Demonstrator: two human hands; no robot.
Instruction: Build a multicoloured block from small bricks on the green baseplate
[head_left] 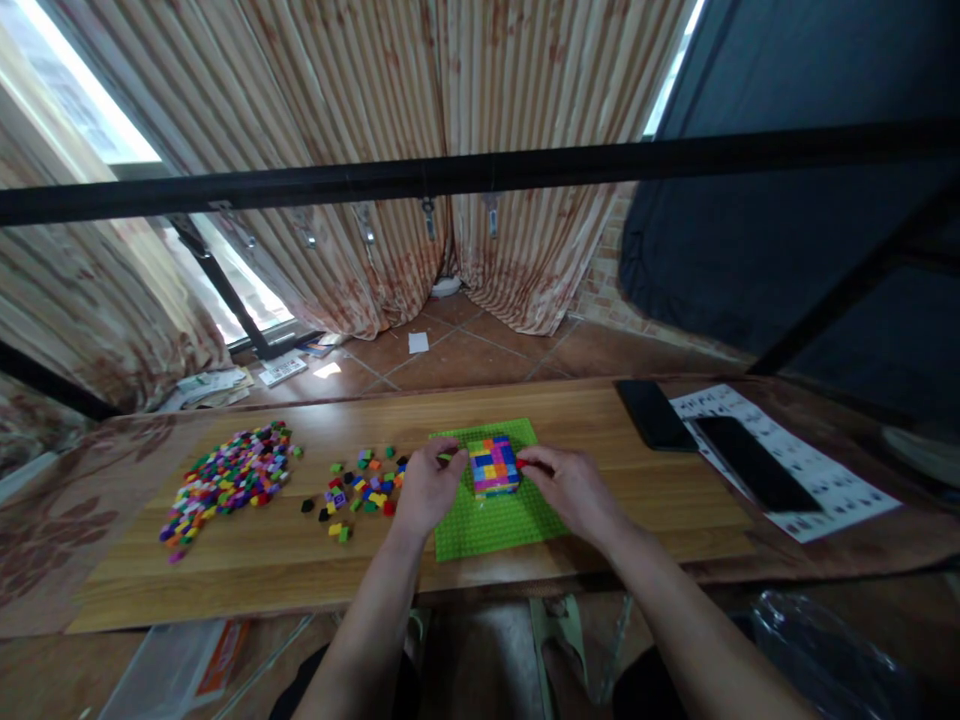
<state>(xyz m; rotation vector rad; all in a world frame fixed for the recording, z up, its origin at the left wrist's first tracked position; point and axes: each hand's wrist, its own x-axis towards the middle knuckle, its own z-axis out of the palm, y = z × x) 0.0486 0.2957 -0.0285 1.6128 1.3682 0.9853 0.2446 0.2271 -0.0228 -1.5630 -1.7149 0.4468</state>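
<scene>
A block of stacked toy bricks (493, 466) in many colours stands on a green studded baseplate (472, 537). At its right side, my right hand (571, 488) pinches a small red brick (522, 463) between thumb and fingertips, close to the stack's edge. My left hand (433, 488) is just left of the stack, over the baseplate's left edge. Its thumb and forefinger are apart, with green showing between them; the other fingers are partly hidden. Loose bricks (367, 487) lie scattered left of my left hand.
A large heap of mixed bricks (232, 470) covers the left part of the wooden board (247, 580). To the right lie a black phone-like slab (654, 414), a second dark slab (757, 465) and a printed sheet (847, 492). A dark rail (525, 172) crosses beyond the table.
</scene>
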